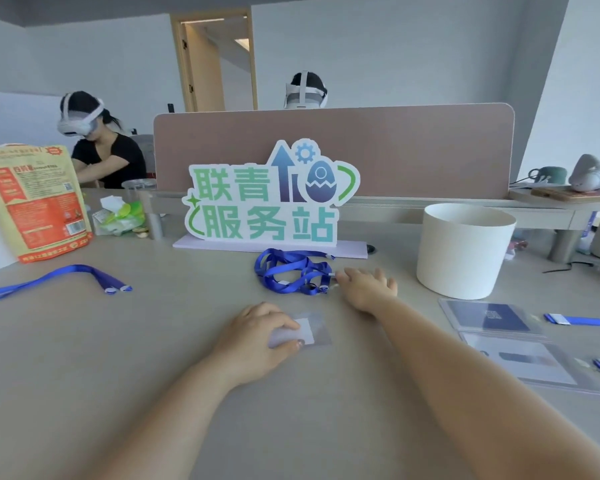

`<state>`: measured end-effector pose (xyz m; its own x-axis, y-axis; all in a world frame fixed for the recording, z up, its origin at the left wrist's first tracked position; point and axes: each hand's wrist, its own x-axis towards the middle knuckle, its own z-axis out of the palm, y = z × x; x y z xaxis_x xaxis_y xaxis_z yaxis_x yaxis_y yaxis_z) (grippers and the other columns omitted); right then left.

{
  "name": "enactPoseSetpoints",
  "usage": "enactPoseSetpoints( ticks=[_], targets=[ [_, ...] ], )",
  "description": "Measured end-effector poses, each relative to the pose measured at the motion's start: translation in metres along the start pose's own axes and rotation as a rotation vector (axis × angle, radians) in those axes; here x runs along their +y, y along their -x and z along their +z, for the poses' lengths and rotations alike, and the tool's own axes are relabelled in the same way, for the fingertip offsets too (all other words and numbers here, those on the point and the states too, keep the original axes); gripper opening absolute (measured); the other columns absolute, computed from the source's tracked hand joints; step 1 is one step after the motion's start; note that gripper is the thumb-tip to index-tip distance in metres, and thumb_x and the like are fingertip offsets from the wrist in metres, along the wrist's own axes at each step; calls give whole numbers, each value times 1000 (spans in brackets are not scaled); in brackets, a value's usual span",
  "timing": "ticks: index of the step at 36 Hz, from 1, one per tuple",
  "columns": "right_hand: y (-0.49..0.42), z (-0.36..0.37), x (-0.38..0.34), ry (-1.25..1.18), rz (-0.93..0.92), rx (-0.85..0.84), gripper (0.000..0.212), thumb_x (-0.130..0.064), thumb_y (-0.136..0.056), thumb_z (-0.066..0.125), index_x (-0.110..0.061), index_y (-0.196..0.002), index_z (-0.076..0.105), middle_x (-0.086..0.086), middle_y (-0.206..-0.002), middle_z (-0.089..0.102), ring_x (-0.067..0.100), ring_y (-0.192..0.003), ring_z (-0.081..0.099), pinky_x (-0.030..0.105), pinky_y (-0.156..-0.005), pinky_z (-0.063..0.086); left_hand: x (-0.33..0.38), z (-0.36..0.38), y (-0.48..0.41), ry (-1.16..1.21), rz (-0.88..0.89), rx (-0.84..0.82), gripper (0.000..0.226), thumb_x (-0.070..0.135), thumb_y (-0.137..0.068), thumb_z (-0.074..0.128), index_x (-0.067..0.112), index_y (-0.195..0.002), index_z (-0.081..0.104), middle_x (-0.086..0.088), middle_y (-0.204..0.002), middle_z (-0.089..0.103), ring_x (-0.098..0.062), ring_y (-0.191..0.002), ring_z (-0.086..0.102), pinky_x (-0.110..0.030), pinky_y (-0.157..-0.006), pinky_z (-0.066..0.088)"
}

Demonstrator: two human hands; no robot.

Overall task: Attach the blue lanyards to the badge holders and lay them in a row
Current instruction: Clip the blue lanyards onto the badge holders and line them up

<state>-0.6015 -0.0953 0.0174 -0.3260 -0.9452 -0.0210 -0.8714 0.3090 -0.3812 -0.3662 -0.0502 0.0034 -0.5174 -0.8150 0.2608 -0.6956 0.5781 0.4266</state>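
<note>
Two hands: left hand (257, 337) pinches badge holder (307, 332); right hand (368, 289), fingers spread, touches edge of lanyards (288, 271)

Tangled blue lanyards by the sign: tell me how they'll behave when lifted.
Probably floppy: the lanyards lie in loose, overlapping loops. Likely light, being thin flat ribbon. Pulling one end, where the right hand reaches, may drag the whole tangle along.

This is looking like a shared office: a mauve fabric desk divider (333, 150) is standing at twelve o'clock along the pale grey worktop (153, 341), a person in a white headset (94, 140) is sitting at ten o'clock, and a wood-framed doorway (215, 60) is opening behind.
</note>
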Motion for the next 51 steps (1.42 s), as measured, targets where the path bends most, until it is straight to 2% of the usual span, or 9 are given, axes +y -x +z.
enactPoseSetpoints(
  ticks=[7,13,21,32,36,40,43,47,51],
  targets=[
    [-7,1,-4,-146,14,167,40,-38,-93,24,-20,-100,59,6,-118,55,25,-118,42,39,-96,28,2,0,4,-35,-33,-85,88,83,-57,40,39,-133,44,21,-139,38,-6,-127,32,-19,-106,24],
    [6,-23,-3,-771,-58,400,38,-27,-94,45,-16,-129,54,4,-131,56,23,-115,54,32,-95,42,8,-2,4,-63,-44,-91,68,62,-79,60,36,-138,39,19,-143,37,-8,-132,30,-22,-109,23],
    [46,-37,10,-1197,-81,524,13,-9,-84,60,-22,-82,62,1,-85,68,17,-84,61,27,-79,49,10,-1,4,-29,-69,-49,60,56,-79,64,30,-131,49,14,-132,46,-10,-125,41,-24,-105,31],
    [78,-32,23,-1252,-131,393,16,-8,-85,63,-19,-94,55,-2,-78,64,13,-66,54,28,-73,45,14,-9,7,-10,-204,-94,81,52,-71,74,24,-140,40,1,-133,44,-20,-126,35,-30,-106,31],
    [85,-17,20,-814,-238,281,21,-8,-92,52,-15,-109,60,-4,-85,62,12,-77,57,20,-72,48,21,-13,8,-45,-218,-101,72,49,-75,73,12,-132,47,0,-132,49,-22,-123,37,-29,-101,33],
    [85,-3,6,-559,-345,204,25,-7,-95,42,-13,-109,62,2,-103,59,11,-78,55,16,-70,38,22,-12,10,-108,-231,-126,84,56,-78,66,15,-143,33,-4,-148,30,-23,-136,26,-30,-109,26],
    [87,-3,0,-595,-384,165,26,-7,-96,39,-21,-97,60,3,-103,58,5,-78,57,9,-67,40,24,-13,10,-131,-209,-125,77,54,-82,63,14,-142,35,-4,-148,34,-24,-135,29,-29,-107,26],
    [91,-5,-1,-771,-395,97,29,-5,-96,38,-23,-90,59,0,-91,62,25,-91,67,38,-89,52,24,-13,7,-74,-195,-102,70,48,-80,68,13,-136,42,-4,-139,42,-22,-128,36,-28,-104,31],
    [92,-14,-4,-881,-375,122,29,-8,-99,35,-20,-91,61,-2,-82,58,15,-73,61,24,-76,48,22,-14,4,-32,-204,-120,81,43,-77,73,13,-142,34,0,-139,44,-20,-128,39,-31,-107,31]
  ],
)
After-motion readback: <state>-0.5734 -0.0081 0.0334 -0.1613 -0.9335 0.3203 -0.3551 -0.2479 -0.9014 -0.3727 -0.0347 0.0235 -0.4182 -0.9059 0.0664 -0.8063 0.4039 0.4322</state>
